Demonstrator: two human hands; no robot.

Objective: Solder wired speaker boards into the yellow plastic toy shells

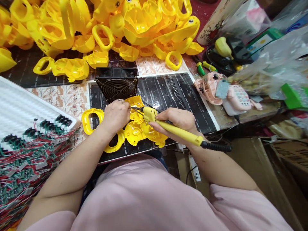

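Observation:
My right hand (176,118) is closed around the yellow handle of a soldering iron (179,131), whose tip points left and whose black cord end points right. My left hand (117,115) is closed in a pinch close to the iron's tip; what its fingers hold is too small and hidden to name. Below both hands lies an open yellow plastic shell half (134,133) with a loop handle, its hollow inside facing up. Another yellow shell part (134,101) lies just beyond it, partly covered by my left hand and the iron.
A black fan (117,84) stands behind my hands. Many yellow duck-like shells (143,24) are heaped at the back. At left, circuit boards with wires (31,170) hang off a white tray (29,110). Green-handled cutters (201,68) and a pink-white device (237,99) lie at right.

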